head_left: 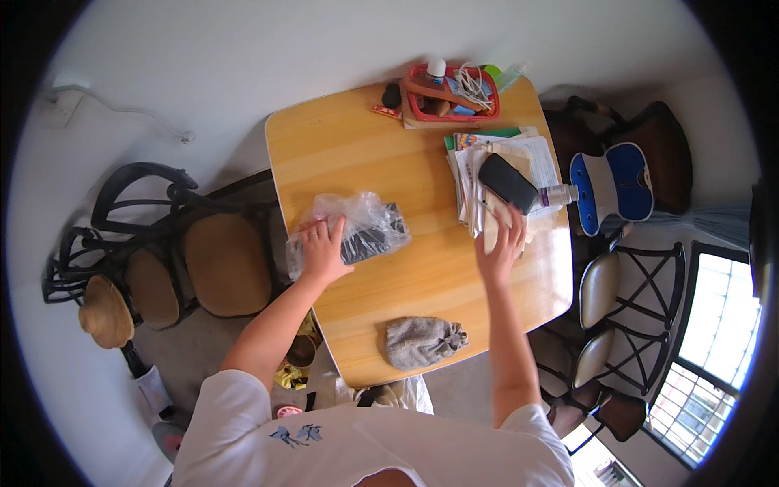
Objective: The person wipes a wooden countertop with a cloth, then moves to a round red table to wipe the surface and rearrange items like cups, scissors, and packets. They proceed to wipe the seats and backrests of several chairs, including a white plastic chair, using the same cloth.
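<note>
My left hand (324,253) is on a crinkled clear plastic bag (369,213) at the table's left side, its fingers gripping the film. Inside the bag, a dark flat object (367,243) shows through; its kind is unclear. My right hand (501,246) reaches over the front edge of a stack of papers (468,183), holding nothing visible, fingers apart. Its fingertips come close to the lower end of a black oblong case (508,182) on the stack; whether they touch cannot be told. Beside the case lies a small clear bottle (558,195). Nearer me rests a grey drawstring pouch (423,342).
On the wooden table (357,150), a red basket (415,105) at the back holds a cable, a white-capped bottle and other small items. Dark chairs (225,264) flank the left side. On the right are more chairs (599,290) and a blue-and-white object (631,174).
</note>
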### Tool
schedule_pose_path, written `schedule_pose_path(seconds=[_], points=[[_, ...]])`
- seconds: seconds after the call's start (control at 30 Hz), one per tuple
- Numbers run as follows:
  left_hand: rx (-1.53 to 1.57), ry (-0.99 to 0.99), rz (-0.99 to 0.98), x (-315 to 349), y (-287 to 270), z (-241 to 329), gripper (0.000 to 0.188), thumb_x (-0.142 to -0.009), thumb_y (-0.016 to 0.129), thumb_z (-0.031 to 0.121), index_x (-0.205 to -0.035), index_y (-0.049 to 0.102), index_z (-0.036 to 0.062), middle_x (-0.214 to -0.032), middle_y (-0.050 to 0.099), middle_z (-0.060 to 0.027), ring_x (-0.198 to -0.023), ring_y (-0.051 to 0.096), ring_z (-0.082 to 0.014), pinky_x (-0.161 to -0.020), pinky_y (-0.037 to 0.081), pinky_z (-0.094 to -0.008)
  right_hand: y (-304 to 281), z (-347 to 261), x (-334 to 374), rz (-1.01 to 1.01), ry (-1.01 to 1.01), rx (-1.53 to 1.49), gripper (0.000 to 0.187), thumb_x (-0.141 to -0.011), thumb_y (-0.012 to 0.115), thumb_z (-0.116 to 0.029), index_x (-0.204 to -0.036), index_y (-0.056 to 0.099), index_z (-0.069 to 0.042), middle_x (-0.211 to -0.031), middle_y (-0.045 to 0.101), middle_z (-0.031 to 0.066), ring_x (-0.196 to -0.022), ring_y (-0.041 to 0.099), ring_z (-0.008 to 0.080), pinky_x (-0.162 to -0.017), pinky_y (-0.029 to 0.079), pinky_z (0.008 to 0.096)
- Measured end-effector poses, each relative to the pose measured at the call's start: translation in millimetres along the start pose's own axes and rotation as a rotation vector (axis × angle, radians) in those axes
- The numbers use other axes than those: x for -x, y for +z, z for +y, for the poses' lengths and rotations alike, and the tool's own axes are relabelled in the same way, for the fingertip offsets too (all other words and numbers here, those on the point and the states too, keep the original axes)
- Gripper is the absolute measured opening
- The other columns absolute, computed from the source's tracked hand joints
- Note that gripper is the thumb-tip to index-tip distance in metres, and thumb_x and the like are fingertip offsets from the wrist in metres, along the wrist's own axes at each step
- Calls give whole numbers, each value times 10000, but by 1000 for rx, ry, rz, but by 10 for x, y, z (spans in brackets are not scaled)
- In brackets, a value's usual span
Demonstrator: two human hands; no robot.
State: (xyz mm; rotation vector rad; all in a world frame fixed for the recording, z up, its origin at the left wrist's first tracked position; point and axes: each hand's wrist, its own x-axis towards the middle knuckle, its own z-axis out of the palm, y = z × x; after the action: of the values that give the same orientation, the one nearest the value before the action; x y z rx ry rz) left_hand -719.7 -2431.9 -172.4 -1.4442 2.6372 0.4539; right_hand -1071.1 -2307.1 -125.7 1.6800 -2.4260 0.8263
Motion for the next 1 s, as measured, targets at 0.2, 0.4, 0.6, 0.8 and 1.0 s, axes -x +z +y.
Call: schedule_pose_path(seconds=[0.2, 0.4, 0.6, 0.8, 1.0], points=[[-6, -61, -14, -39, 38, 13, 1193, -499, 918, 425, -1490, 308, 160, -1315, 468, -219, -1250, 449, -424, -1054, 316, -578, -176, 868, 559, 292, 361, 61, 699, -845, 743, -249, -1468, 439, -159, -1522, 299, 238, -1381, 326, 452, -1109, 301, 545], [23, 78, 158, -211, 83, 134, 1167, -495, 909, 337, -1464, 304, 98, -1333, 447, -235, -1289, 419, -418, -1074, 309, -569, 64, 3163, -974, 30, 364, 33, 452, -955, 597, -366, -1268, 612, -40, -1424, 511, 181, -1377, 404, 354, -1161, 288, 415], [14, -69, -1, -69, 99, 112, 1174, -485, 906, 297, -1460, 292, 74, -1398, 407, -230, -1327, 370, -451, -1098, 298, -561, 485, 3093, -708, 259, 453, 143, 362, -818, 693, -258, -1147, 659, -111, -1283, 539, 246, -1274, 478, 414, -1068, 412, 464], [25, 25, 97, -66, 131, 125, 1150, -521, 892, 277, -1470, 275, 74, -1410, 408, -222, -1350, 352, -441, -1120, 271, -561, -1, 3473, -290, 140, 1102, -16, 872, -665, 773, -142, -1446, 387, -115, -1152, 611, 169, -964, 627, 303, -830, 520, 403], [25, -144, 89, -25, 194, 150, 1185, -531, 903, 302, -1496, 248, 87, -1440, 396, -219, -1373, 333, -432, -1137, 248, -557, -54, 2762, 520, 414, 721, -701, 883, -700, 792, -26, -1443, 318, -56, -1207, 537, 109, -996, 599, 190, -766, 524, 332]])
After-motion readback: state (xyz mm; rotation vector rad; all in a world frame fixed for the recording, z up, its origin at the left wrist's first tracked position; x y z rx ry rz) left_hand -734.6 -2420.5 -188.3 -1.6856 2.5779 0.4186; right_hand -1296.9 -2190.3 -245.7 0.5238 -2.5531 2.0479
